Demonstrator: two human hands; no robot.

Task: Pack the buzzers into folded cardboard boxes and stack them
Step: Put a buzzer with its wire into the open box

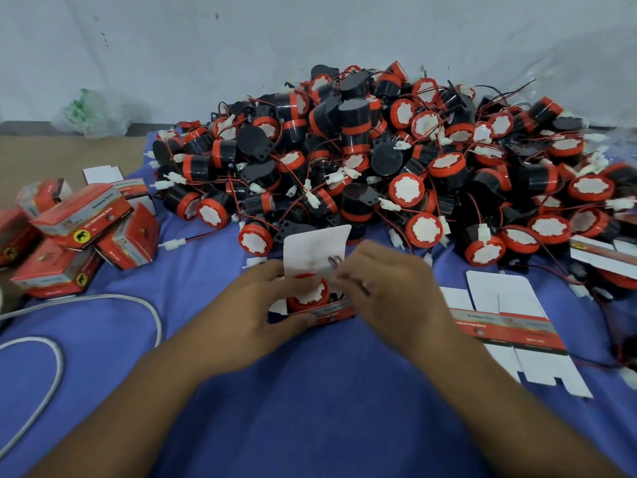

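Note:
An open red cardboard box (pixel 331 310) stands on the blue cloth at the centre, its white lid flap (pixel 315 248) raised. A red-and-black buzzer (pixel 310 296) sits inside it, white face up. My left hand (pixel 255 305) grips the box's left side. My right hand (pixel 386 281) is at the box's right rim, fingers pinching the buzzer's wire; this part is blurred. Behind lies a big heap of loose buzzers (pixel 379 160) with red wires. Several closed red boxes (pixel 76 232) are piled at the left.
Flat unfolded box blanks (pixel 510 326) lie to the right of my hands. A grey cable (pixel 58 367) loops across the cloth at the left. A crumpled plastic bag (pixel 93 112) lies at the back left by the wall. More box material (pixel 603 253) sits at the right edge.

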